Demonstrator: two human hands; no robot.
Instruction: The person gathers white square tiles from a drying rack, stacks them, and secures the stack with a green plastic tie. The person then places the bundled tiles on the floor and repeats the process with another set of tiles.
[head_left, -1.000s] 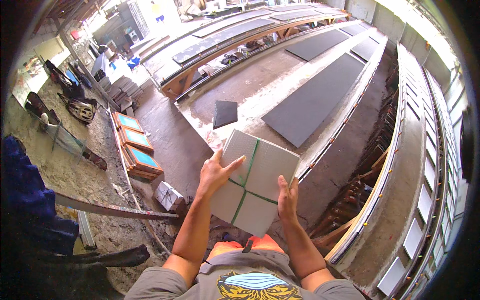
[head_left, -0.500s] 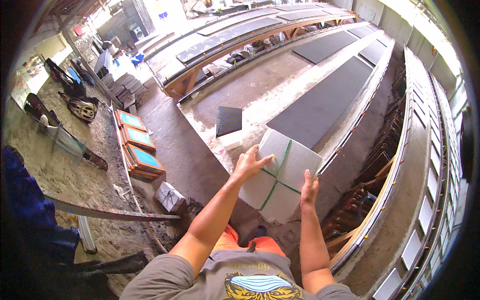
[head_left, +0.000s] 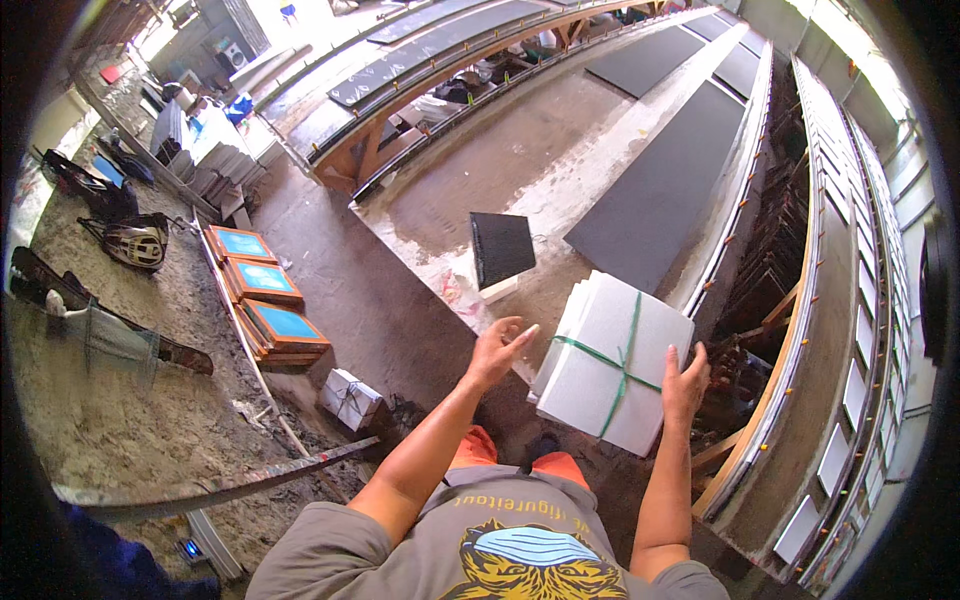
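My left hand (head_left: 500,354) is spread, clear of the green-tied stack of pale sheets (head_left: 608,342). My right hand (head_left: 684,385) is spread at its right edge; contact cannot be confirmed. The stack is at the near end of the surface (head_left: 450,205).

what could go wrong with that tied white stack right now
The white stack seems to overhang the table, so it might tip off. The left hand is apart from it, leaving perhaps only the right hand to steady it. Its left edges look uneven; pieces could slip.
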